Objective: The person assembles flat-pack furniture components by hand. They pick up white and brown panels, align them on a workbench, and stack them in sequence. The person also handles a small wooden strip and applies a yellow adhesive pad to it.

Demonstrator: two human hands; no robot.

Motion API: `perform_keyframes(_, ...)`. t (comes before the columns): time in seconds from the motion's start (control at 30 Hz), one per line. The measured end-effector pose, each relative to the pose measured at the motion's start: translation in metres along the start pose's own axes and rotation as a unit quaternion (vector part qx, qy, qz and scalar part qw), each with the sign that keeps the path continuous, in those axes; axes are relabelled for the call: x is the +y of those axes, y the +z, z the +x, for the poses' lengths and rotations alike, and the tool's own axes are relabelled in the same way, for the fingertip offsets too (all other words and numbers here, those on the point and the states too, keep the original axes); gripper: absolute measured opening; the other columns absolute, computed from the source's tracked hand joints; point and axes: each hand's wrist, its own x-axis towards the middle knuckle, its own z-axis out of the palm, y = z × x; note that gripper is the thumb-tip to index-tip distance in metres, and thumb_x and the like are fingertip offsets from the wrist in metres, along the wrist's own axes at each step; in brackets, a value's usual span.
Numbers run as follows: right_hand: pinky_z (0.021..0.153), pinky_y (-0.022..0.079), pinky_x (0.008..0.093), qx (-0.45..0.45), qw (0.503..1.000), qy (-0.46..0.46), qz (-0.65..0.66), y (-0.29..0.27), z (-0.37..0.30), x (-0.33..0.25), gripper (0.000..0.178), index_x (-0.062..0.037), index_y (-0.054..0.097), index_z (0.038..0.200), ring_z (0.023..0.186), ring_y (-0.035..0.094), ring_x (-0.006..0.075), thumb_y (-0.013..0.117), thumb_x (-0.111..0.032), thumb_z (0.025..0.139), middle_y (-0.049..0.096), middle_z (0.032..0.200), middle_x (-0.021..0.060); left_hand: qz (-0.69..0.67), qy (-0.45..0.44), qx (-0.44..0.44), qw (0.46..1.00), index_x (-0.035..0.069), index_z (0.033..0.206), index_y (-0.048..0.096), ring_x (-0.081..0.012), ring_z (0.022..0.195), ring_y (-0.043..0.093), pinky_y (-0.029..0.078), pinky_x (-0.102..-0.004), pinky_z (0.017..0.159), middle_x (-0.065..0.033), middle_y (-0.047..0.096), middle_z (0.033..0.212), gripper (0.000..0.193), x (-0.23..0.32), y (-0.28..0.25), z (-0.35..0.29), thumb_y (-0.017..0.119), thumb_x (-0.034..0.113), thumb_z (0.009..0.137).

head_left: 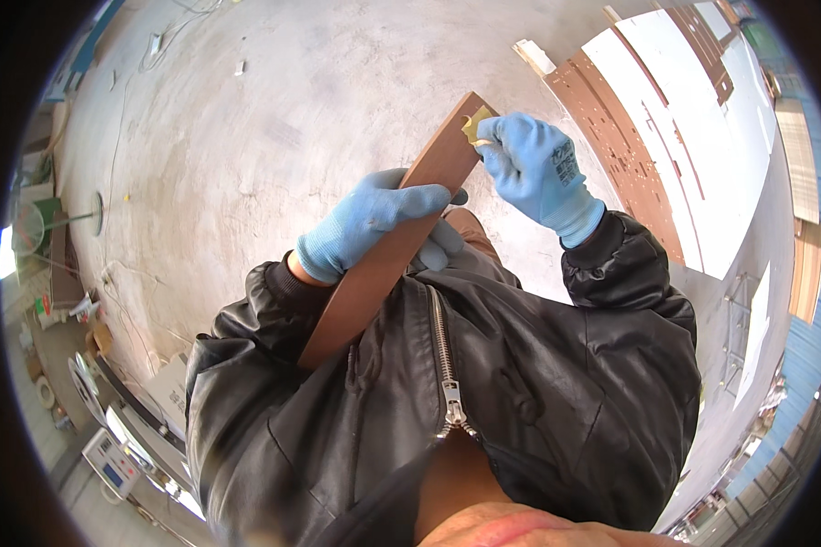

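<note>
A black leather jacket (520,392), zipped up the front with a metal zipper (447,365), filled the lower part of the frame nearest the camera, its sleeves reaching up toward the person's two gloved hands. Beyond it spread a grey, stained concrete floor (274,118), the largest surface in view. To the right, white and brown cut panels (675,137) lay flat on that floor, several of the brown ones drilled with rows of small holes. At the far left, machines and clutter (91,401) lined the edge of the floor, too bent by the lens to make out.

A long brown wooden board (383,264) ran diagonally from the person's chest up and away, its lower end tucked against the jacket and its upper end raised over the floor. The left hand (374,219), in a blue knit glove, was wrapped around the board at its middle, fingers curled closed over the front face. The right hand (534,164), in a matching blue glove, was at the board's top end, its fingertips pinched shut on a small tan piece (476,123) pressed against the top corner of the board. Whether that piece was sandpaper or tape could not be told.
</note>
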Motion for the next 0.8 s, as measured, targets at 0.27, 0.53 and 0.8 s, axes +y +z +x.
perform_keyframes(0.27, 0.054, 0.052, 0.0361, 0.046, 0.995, 0.071, 0.061, 0.019, 0.076, 0.100, 0.023, -0.0070, 0.071, 0.103, 0.060, 0.065, 0.0284, 0.075, -0.023, 0.086, 0.068, 0.075, 0.0082, 0.014, -0.023, -0.010, 1.000, -0.008, 0.124, 0.059, -0.0205, 0.068, 0.071, 0.058, -0.0290, 0.065, -0.0202, 0.073, 0.091, 0.049, 0.097, -0.052, 0.109, 0.065, 0.030, 0.094)
perform_keyframes(0.53, 0.054, 0.052, 0.0390, 0.069, 0.996, 0.040, -0.046, 0.023, 0.192, 0.249, 0.018, -0.0094, 0.065, 0.095, 0.064, 0.067, 0.0283, 0.072, -0.025, 0.087, 0.066, 0.078, 0.0089, 0.025, -0.048, 0.012, 0.998, -0.006, 0.126, 0.060, -0.0204, 0.067, 0.069, 0.058, -0.0292, 0.065, -0.0173, 0.072, 0.087, 0.046, 0.241, -0.088, 0.233, 0.062, 0.029, 0.096)
perform_keyframes(0.8, 0.062, 0.050, 0.0290, -0.059, 0.939, 0.243, 0.235, 0.028, 0.303, 0.363, 0.021, 0.0028, 0.064, 0.096, 0.063, 0.062, 0.0139, 0.059, -0.018, 0.099, 0.062, 0.068, 0.0102, -0.014, -0.064, -0.008, 0.998, -0.006, 0.119, 0.060, -0.0202, 0.065, 0.070, 0.059, -0.0293, 0.062, -0.0162, 0.073, 0.088, 0.043, 0.340, -0.147, 0.322, 0.065, 0.029, 0.094)
